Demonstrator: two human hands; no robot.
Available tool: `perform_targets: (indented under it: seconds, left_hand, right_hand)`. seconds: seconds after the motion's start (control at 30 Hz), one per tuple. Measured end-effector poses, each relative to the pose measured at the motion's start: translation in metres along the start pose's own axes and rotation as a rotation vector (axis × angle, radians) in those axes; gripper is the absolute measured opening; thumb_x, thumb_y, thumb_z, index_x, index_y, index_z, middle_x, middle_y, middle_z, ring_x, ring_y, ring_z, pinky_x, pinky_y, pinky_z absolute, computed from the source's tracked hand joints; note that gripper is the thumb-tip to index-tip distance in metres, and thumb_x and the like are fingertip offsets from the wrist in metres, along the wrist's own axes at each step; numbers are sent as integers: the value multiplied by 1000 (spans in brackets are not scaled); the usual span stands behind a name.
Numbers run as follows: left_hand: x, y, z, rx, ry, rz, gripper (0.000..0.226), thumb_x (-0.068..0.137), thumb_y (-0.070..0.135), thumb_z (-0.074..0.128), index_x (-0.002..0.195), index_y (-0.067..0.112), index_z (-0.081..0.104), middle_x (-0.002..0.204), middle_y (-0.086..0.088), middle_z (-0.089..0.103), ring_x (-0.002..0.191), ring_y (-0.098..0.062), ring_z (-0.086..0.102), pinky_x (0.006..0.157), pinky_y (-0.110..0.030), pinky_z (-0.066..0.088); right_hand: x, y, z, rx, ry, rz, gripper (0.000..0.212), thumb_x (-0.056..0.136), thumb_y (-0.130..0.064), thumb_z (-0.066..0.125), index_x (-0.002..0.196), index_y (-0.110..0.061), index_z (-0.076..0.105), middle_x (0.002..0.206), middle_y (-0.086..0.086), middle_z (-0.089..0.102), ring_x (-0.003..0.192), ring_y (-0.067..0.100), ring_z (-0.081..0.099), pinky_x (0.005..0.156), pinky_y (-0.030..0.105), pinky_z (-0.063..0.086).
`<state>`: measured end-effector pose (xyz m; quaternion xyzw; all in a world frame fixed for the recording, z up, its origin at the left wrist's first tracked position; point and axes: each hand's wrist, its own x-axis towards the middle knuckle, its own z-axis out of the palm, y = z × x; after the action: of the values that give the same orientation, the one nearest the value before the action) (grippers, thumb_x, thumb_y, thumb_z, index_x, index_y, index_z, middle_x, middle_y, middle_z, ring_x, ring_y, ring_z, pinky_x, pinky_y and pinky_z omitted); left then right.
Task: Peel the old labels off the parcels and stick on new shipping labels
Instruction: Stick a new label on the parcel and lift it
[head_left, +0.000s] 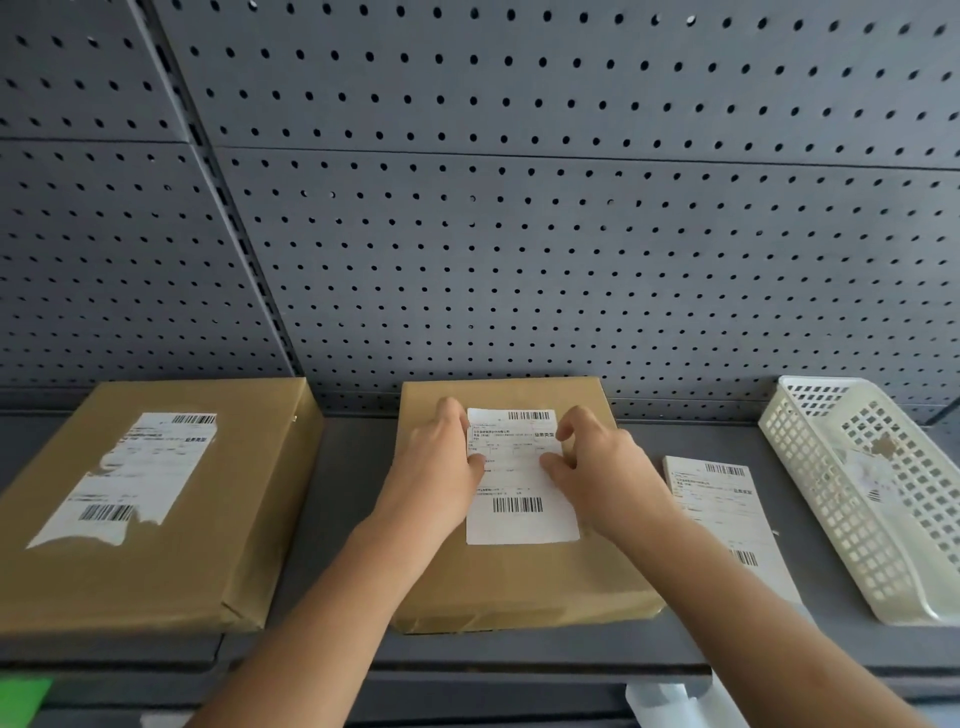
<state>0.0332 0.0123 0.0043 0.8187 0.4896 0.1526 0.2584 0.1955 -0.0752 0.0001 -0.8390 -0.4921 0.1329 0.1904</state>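
Observation:
A brown parcel (519, 577) lies in the middle of the grey shelf with a white shipping label (519, 512) on its top. My left hand (441, 467) lies on the label's left edge, thumb on the paper. At the label's right edge, the thumb and curled fingers of my right hand (597, 457) touch the paper. To the left, a second brown parcel (156, 519) carries a torn, partly peeled old label (130, 478). A stack of fresh labels (727, 519) lies to the right of the middle parcel.
A white perforated plastic basket (810, 493) with paper scraps inside stands at the far right. Grey pegboard (519, 208) rises behind the shelf. White backing paper (665, 701) shows below the shelf's front edge, and something green (23, 699) at the lower left.

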Motion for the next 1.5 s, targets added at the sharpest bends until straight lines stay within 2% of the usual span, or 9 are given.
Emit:
perform_targets:
  seconds: [0.13,0.2,0.27,0.47,0.57,0.83,1.03,1.17,1.5]
  left_hand:
    - [-3,-8,7,163,88,226,42,100,28,56,139,23,43,137,9,46,124,-13,47,93,-33,49]
    - [-3,-12,11,230,41,330,51,105,31,44,153,18,33,158,7,30,146,-14,27,118,-32,29]
    - [-2,-14,16,298,-64,364,56,108,35,30,160,19,16,167,6,10,153,-10,5,125,-32,5]
    - [3,-19,19,385,-166,372,57,108,40,15,160,21,1,167,7,-6,151,-2,-9,125,-31,0]
    - [1,-19,19,422,-164,339,59,107,42,12,160,21,-3,166,7,-10,151,-2,-11,125,-30,-2]
    - [-3,-20,11,431,-179,211,61,106,46,9,159,20,-9,165,9,-15,150,-3,-15,123,-29,-8]
    - [-30,-13,9,365,-191,323,58,107,42,10,158,21,-8,164,8,-16,148,0,-18,123,-29,-10]
    - [-45,-12,14,424,-211,375,58,107,40,10,158,21,-9,165,7,-16,149,-1,-18,124,-31,-7]
    - [-47,-21,8,472,-215,239,61,106,47,6,157,22,-15,163,10,-20,148,-1,-19,123,-29,-10]
  right_hand:
    - [-3,8,4,-173,150,-122,17,96,-34,53,108,-22,55,102,-6,60,93,20,59,65,33,47]
    - [-3,9,10,-204,231,-252,27,97,-32,53,118,-18,62,115,-5,59,107,21,55,77,32,47]
    - [0,6,16,-191,206,-367,36,98,-31,50,129,-15,60,131,-3,58,126,22,51,96,39,49]
    - [4,-4,29,-238,-35,-429,72,94,-49,3,156,-21,26,164,-3,24,152,14,15,125,41,12]
    - [4,-1,28,-286,-93,-367,79,90,-57,-7,159,-23,12,167,-6,5,153,9,1,123,34,-3]
    - [-2,14,18,-291,-99,-190,63,104,-52,16,160,-24,8,167,-11,-2,152,3,-5,125,35,-4]
    - [-24,1,14,-219,-83,-321,78,91,-58,-5,159,-24,10,166,-10,4,152,4,-3,124,34,-6]
    - [-44,-1,24,-264,-107,-402,64,101,-50,1,160,-26,6,166,-9,1,149,1,-9,122,32,-10]
    - [-50,15,14,-297,-87,-242,84,88,-65,-15,160,-27,5,166,-14,-2,151,0,-7,125,36,-6]
